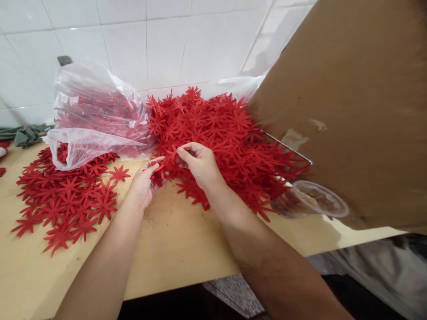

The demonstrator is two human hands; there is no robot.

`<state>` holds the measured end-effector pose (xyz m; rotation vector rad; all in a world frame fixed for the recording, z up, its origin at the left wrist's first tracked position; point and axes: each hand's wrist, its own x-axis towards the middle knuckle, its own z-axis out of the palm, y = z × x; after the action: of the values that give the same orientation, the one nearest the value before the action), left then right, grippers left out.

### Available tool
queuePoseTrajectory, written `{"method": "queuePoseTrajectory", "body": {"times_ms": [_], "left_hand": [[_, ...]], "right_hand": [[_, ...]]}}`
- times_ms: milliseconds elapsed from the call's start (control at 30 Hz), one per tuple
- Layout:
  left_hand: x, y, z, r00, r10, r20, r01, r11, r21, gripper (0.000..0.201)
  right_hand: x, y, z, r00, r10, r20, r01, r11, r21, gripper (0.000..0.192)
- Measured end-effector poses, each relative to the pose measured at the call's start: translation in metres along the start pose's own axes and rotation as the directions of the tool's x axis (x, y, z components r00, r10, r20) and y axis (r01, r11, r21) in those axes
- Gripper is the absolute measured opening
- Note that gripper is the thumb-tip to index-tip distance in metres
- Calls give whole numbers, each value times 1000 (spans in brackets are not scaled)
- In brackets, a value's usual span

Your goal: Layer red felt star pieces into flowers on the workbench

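Note:
Red flower-shaped cutouts with long narrow petals lie in a big heap in front of me. My left hand is closed on one or more red flower cutouts at the heap's left edge. Just to its right, my right hand pinches a petal of a red flower cutout between thumb and fingers. How many pieces are in the hands I cannot tell, as they blend with the heap behind. A looser pile of the same cutouts spreads over the table on the left.
A clear plastic bag full of red pieces stands at the back left, against the white tiled wall. A large brown cardboard box rises on the right, beside a clear plastic tub. Dark green pieces lie far left on the wooden table.

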<state>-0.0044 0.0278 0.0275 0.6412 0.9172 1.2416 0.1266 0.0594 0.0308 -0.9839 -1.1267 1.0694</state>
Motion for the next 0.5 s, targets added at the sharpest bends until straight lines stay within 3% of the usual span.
{"method": "queuePoseTrajectory", "body": {"times_ms": [167,400,500], "left_hand": [[-1,1,0,999,7,-36,-7,1000,-12,20],[-4,1,5,999,5,-48,-5,1000,3,5],[-3,-1,1,999,34,-30,-31,996,82,16]], "right_hand": [[5,-3,-7,997,12,-80,-12,1000,1,25],[5,2,-5,1000,-15,-10,15,1000,-17,23],[2,0,-3,1000,-2,9,2,1000,-28,23]]}}
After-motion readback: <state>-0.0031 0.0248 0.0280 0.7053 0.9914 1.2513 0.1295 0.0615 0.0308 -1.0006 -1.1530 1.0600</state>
